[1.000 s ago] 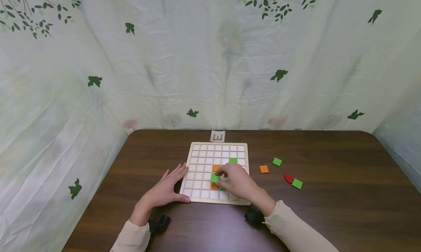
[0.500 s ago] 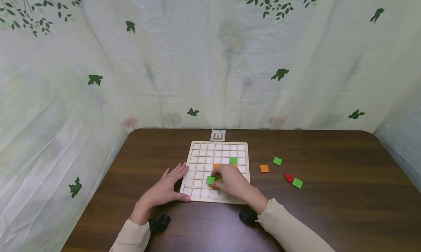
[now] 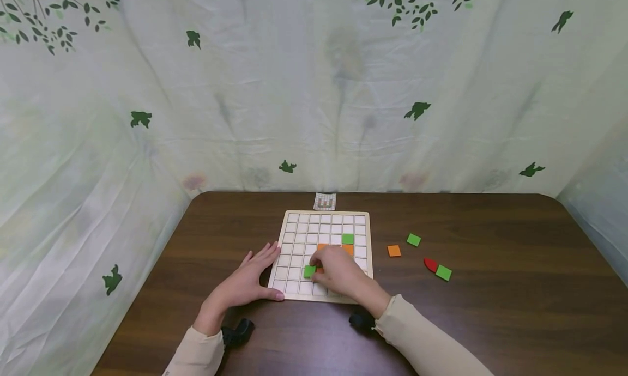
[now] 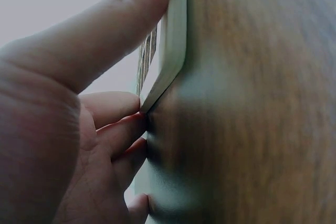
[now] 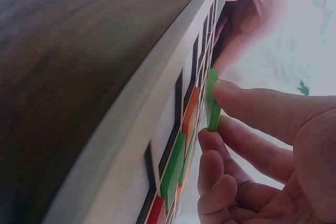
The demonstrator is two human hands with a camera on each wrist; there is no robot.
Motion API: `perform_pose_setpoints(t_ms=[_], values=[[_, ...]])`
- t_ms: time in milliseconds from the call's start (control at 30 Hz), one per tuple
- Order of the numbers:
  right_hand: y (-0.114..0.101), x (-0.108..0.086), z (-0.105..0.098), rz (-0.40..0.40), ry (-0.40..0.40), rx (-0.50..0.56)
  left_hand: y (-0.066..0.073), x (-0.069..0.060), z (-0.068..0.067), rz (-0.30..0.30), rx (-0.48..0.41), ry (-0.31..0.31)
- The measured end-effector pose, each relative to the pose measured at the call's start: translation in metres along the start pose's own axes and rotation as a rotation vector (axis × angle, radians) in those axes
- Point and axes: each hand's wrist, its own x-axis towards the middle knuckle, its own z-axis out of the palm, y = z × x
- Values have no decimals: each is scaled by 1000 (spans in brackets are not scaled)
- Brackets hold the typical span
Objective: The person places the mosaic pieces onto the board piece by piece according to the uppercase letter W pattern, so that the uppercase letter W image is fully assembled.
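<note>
A green square tile is pinched between the thumb and fingers of my right hand, over the lower middle of the white grid board. In the right wrist view this green tile stands tilted, one edge at the board surface. My left hand rests against the board's left side with fingers extended, its thumb on the front left corner. On the board lie a green tile and an orange tile; the right wrist view also shows a red piece. My right hand hides other tiles.
To the board's right lie an orange tile, a green tile, a red rounded piece and another green tile. A small patterned card sits behind the board. A printed curtain hangs beyond the brown table.
My right hand has moved left and slightly toward me across the board, carrying the green tile. The left hand has stayed at the board's edge.
</note>
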Motion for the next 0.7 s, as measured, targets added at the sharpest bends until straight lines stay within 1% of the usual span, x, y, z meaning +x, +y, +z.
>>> perform_pose_setpoints(t_ms=[200,433,567,700], values=[[-1,2,4,-11,-10,-43,0,0,1,-2,-4,0],[-2,5,8,-15,-10,-92,0,-1,0,15,-4,13],[-2,6,9,-14,-6,-106,1,-2,-1,21,-5,18],[-2,5,8,-13,-9,-95,1,-1,-1,9,-7,13]])
